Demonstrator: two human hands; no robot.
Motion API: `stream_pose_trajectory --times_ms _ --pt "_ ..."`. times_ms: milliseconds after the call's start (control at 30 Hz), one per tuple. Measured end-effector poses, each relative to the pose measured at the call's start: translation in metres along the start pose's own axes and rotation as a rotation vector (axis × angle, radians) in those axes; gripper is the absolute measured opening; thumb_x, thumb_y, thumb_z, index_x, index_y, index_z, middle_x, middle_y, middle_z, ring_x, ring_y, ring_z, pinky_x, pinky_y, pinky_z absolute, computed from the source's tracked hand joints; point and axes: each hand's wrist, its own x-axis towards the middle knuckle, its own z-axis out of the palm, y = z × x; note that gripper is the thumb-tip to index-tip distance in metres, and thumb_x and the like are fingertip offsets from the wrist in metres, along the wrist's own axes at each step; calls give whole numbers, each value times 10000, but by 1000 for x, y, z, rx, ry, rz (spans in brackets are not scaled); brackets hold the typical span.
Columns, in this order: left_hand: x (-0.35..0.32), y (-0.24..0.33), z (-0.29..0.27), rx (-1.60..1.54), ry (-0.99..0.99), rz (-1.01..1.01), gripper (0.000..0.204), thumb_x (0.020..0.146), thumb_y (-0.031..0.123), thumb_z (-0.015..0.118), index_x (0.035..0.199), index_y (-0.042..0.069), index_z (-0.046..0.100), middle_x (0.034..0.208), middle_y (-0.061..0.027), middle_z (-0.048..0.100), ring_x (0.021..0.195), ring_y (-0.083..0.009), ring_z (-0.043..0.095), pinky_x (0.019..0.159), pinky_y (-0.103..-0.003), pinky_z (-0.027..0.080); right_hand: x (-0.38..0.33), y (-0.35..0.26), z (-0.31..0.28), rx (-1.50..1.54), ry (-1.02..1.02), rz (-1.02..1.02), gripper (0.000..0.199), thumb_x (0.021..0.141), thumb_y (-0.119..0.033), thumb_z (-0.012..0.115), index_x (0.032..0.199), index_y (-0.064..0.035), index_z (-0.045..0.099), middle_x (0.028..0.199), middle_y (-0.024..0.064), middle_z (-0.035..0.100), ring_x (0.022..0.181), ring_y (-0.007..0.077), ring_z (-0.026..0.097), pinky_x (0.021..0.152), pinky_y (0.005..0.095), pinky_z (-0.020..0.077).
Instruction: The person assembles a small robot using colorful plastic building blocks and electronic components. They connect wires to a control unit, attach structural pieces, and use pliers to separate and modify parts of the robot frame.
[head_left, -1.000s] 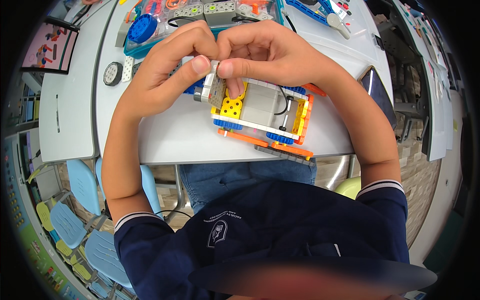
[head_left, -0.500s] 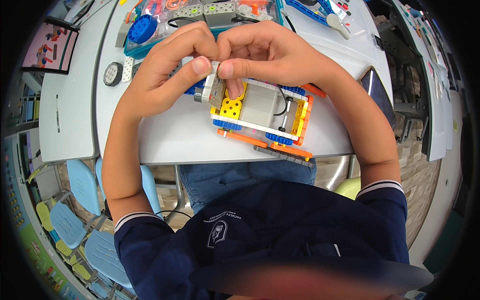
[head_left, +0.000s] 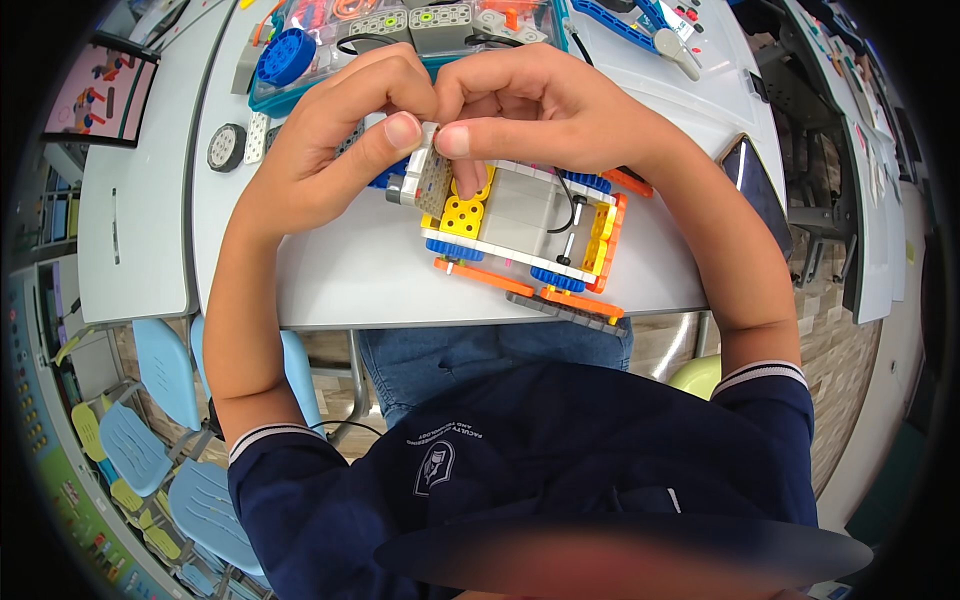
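Note:
A toy robot built of plastic bricks [head_left: 515, 215] lies on the white table, with a grey body, yellow blocks, blue gears and orange legs. Both my hands meet over its left end. My left hand [head_left: 335, 140] is closed, its thumb and fingers pinching a light grey block [head_left: 428, 170] attached at that end. My right hand [head_left: 545, 110] closes on the same block from the other side, thumb tip against its top. Some of the right fingers reach down behind the block onto the yellow part. The fingertips hide exactly what they press.
A teal-rimmed parts box [head_left: 300, 95] with grey modules stands beyond my hands. A black-and-white wheel [head_left: 226, 148] lies to the left, a phone [head_left: 755, 195] at the right table edge. Blue brick pieces [head_left: 625, 25] lie far right; a tablet screen [head_left: 100, 90] stands far left.

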Motion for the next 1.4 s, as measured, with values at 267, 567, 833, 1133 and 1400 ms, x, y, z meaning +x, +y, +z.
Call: stream_pose_trajectory --times_ms 267,567,833,1133,1400 --pt "0 0 -1 20 -6 -14 252 1037 260 547 951 31 605 880 -66 538 832 -184 524 750 -318 429 1 2 -1 -13 3 -3 153 1033 -165 636 994 -17 636 838 61 718 829 113 697 777 267 534" --pt "0 0 -1 3 5 -39 226 1026 233 549 950 28 605 887 -70 539 842 -188 523 760 -319 428 3 7 -2 12 -1 -19 168 1037 -171 639 1000 -9 618 838 53 700 823 118 703 797 271 550" --pt "0 0 0 37 6 -26 207 1022 210 534 958 28 610 891 -70 537 836 -178 518 763 -311 428 3 9 -4 -2 -23 -39 170 1042 -175 629 1006 -11 611 834 47 678 765 100 670 742 263 526" --pt "-2 -9 1 -5 216 -229 187 1036 193 546 1004 28 628 899 -80 579 801 -208 572 765 -310 466 1 8 -6 9 -24 -3 161 1030 -146 639 1077 6 620 846 44 660 740 101 653 727 273 525" --pt "1 -21 5 698 228 -173 158 924 179 726 947 26 689 885 -90 682 858 -282 651 769 -388 507 1 7 1 39 58 -7 182 1023 -190 649 961 -18 642 755 -1 618 692 80 605 690 251 473"
